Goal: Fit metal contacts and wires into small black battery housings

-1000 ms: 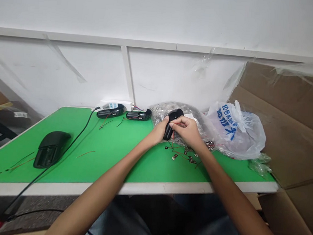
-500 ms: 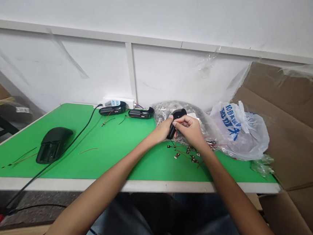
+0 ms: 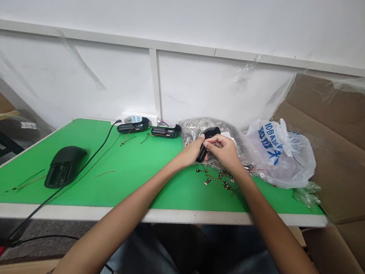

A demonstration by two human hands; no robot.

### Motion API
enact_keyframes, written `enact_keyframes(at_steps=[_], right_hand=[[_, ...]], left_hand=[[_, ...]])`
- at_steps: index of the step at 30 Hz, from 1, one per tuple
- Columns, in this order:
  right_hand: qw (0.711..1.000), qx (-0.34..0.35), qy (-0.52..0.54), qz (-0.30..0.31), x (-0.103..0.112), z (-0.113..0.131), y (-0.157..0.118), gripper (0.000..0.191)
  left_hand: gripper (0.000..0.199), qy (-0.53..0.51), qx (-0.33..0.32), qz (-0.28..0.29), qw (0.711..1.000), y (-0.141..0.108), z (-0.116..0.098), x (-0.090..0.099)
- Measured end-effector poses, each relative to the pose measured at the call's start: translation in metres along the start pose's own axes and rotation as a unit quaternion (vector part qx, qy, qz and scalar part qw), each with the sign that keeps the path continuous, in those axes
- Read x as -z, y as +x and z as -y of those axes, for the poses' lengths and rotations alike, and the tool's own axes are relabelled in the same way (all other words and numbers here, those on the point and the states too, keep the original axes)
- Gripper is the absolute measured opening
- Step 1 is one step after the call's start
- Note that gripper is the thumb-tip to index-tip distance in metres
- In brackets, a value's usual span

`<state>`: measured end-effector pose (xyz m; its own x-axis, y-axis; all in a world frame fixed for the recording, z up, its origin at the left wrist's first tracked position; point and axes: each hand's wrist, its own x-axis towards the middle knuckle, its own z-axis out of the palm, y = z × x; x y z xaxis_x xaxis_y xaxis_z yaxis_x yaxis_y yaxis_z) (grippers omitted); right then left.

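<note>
My left hand (image 3: 190, 151) grips a small black plastic housing (image 3: 203, 148) upright above the table, with its lower part showing below my fingers. My right hand (image 3: 222, 152) pinches a thin red wire (image 3: 210, 142) close to the top of that housing. Just below both hands, a tangle of small metal terminals with thin wires (image 3: 219, 179) lies on the green tabletop (image 3: 140, 180). Two similar black housings (image 3: 133, 127) (image 3: 166, 131) lie at the back, with short wires coming out of them. A larger black housing (image 3: 65, 167) rests at the left.
A clear bag of metal parts (image 3: 196, 127) sits behind my hands, and a white plastic bag with blue print (image 3: 279, 155) stands to its right. A white power strip (image 3: 136, 118) and black cable (image 3: 85, 167) lie at the back left. Cardboard (image 3: 338, 142) lines the right.
The whole scene has shifted up and slightly right in the view. My hands keep hold of the housing, and my right fingers sit a little closer to its top.
</note>
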<state>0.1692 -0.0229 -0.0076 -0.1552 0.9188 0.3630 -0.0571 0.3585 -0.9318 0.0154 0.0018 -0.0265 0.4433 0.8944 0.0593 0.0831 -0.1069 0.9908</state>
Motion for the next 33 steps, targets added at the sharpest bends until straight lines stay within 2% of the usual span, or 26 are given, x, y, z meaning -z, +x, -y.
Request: enact_keyframes(at_steps=[16,27,33], right_hand=[[1.0,0.0,-0.017,0.007,0.0,0.006,-0.002,0.04],[0.998,-0.004,-0.048,0.029,0.002,0.006,-0.003,0.034],[0.998,-0.007,-0.048,0.031,0.002,0.007,-0.004,0.035]], left_hand=[[0.081,0.007,0.0,0.002,1.0,-0.001,-0.004,-0.001],[0.085,0.075,-0.007,0.013,0.997,-0.006,-0.011,0.0],[0.086,0.078,-0.011,0.02,0.997,-0.007,-0.012,0.0]])
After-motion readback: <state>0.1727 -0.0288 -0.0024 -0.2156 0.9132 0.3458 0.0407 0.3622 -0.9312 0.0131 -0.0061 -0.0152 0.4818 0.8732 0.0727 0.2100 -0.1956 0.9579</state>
